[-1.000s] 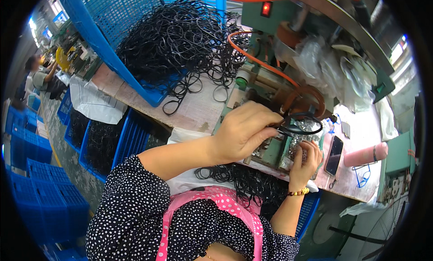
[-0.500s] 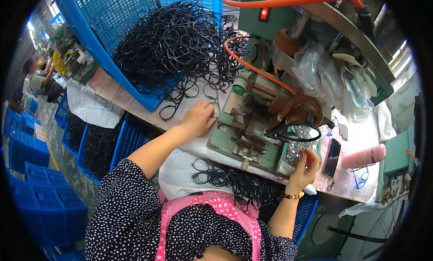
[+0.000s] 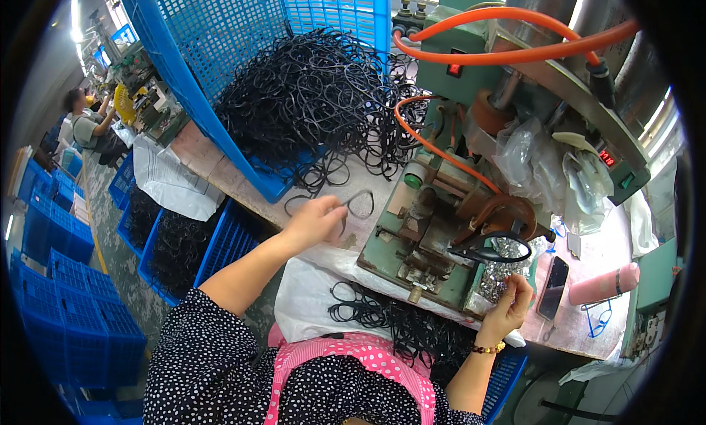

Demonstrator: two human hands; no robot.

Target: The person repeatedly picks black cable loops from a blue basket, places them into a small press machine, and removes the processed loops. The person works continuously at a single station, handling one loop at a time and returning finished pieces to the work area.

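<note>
My left hand [image 3: 316, 223] is closed over the worktable, just left of the green machine's base. A thin black looped piece [image 3: 360, 202] sticks out from its fingers. My right hand [image 3: 509, 307] is pinched at the near edge of a tray of small shiny metal bits [image 3: 489, 285]. Whatever lies between those fingertips is too small to make out. Between the hands stands the green bench machine [image 3: 401, 259] with worn metal jaws. A black oval ring [image 3: 503, 259] juts from it over the tray.
A blue crate [image 3: 184, 94] tipped on the table spills a heap of black looped pieces [image 3: 309, 94]. More lie on white cloth at my lap [image 3: 368, 307]. To the right are a phone [image 3: 553, 289] and a pink bottle [image 3: 604, 284]. An orange hose [image 3: 522, 54] arches above.
My left hand has lifted slightly off the table with a black looped piece now showing in it. The right hand stays pinched by the tray. The whole view has shifted.
</note>
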